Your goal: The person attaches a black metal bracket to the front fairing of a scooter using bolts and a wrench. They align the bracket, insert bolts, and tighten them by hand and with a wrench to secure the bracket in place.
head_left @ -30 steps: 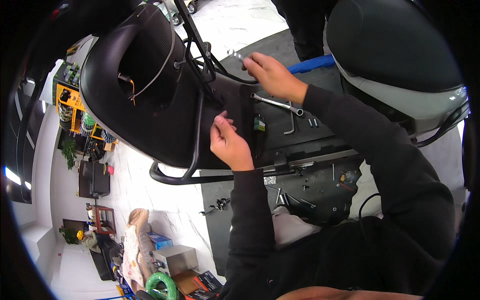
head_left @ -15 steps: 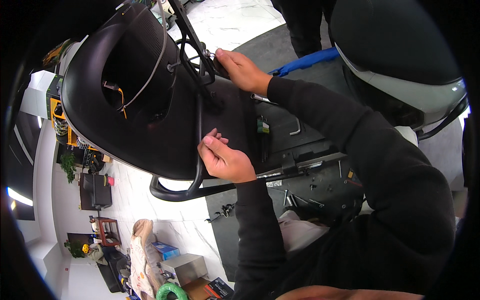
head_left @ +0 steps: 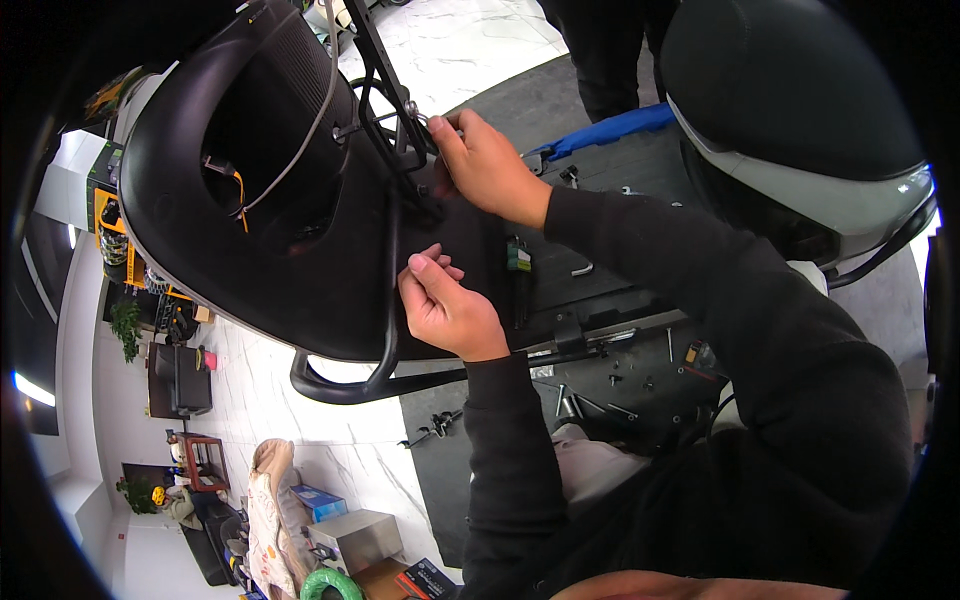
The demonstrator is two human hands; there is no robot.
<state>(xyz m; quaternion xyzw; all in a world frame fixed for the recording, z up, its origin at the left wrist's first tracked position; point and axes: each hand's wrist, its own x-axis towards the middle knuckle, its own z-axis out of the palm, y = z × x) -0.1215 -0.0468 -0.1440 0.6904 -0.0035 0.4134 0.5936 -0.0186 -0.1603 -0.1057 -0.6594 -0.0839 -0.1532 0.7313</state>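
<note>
Black metal frame (head_left: 371, 50) stands just beyond the right hand (head_left: 490, 170), which seems closed on a silvery wrench-like tool (head_left: 421, 116); fastener work appears under way, calling next for firm seating, while whether the curled left hand (head_left: 450, 310) holds anything I cannot tell.

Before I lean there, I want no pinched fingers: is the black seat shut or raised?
Shut, it appears: the black seat rests along the pale body beneath, with no gap showing between them.
</note>
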